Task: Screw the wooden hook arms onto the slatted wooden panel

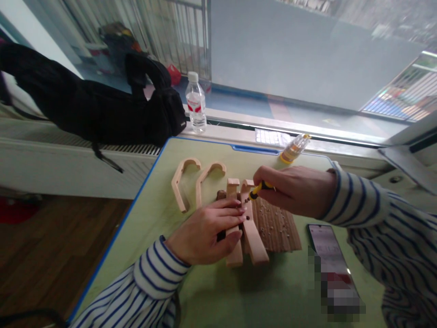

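My right hand is closed around a yellow and black screwdriver, tilted with its tip at the upper hole of a pale wooden hook. Beside that lies a second pale wooden hook, and my left hand grips it with fingers across its top and thumb low on it. My left fingertips touch the edge of the first hook. Both hooks lie over a brown ridged wooden board sprinkled with small light bits. A dark hole shows in the first hook below the screwdriver tip.
Two more curved wooden hooks lie at the table's left. A glue bottle stands tilted at the far edge, a phone lies right. On the sill are a water bottle and a black bag.
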The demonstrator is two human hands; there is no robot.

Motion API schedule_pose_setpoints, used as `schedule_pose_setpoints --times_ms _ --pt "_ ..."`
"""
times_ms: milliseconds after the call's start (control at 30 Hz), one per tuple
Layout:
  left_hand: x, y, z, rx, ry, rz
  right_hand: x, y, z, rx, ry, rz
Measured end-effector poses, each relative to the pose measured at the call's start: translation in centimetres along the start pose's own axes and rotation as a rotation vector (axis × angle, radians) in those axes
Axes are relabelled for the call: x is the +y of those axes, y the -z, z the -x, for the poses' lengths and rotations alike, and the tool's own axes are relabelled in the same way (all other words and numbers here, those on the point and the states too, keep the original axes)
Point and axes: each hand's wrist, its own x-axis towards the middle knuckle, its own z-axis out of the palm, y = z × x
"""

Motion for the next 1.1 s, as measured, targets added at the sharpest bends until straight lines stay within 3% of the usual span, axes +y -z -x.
schedule_pose_setpoints --times_ms 267,633,933,1100 --pt "-0.1 -0.2 0.1 -0.006 0.021 -0.024 0.4 0.4 -0.8 0.008 0.169 0.009" --pt "0.2 0.0 -0.1 0.000 0.024 -0.032 -0.6 -0.6 -1.5 0.040 0.128 0.218" --pt "0.2 0.1 -0.1 0.001 0.019 -0.022 -0.8 -2.3 -1.1 0.229 0.058 0.243" --pt "0.1 0.1 -0.1 -0.003 0.007 -0.005 -1.3 -2.9 -0.8 0.276 -0.071 0.226"
